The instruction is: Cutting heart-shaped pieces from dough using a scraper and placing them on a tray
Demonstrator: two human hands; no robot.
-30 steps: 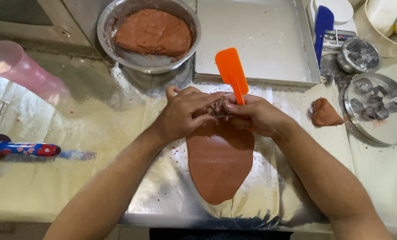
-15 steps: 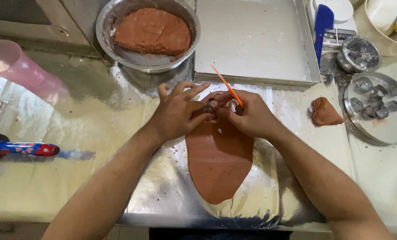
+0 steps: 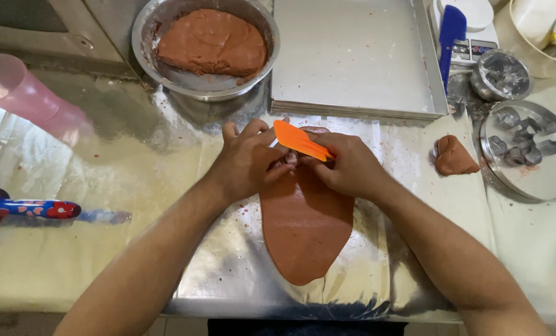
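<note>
Tipping flatter now, the orange scraper [image 3: 300, 142] is lying across the right hand [image 3: 346, 167]. Both hands are pressing close together, the left hand [image 3: 248, 160] pinching something small, at the flat brown dough's [image 3: 304, 230] top edge on the bench [image 3: 104, 261].

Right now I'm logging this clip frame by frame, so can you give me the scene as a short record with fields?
left hand: left hand resting on the top edge of the flat rolled-out brown dough sheet
right hand: right hand holding the orange plastic scraper
bowl: round metal bowl with a brown dough mass
tray: bare rectangular metal baking tray
right side: small brown dough lump, round metal plate of cutters
</note>
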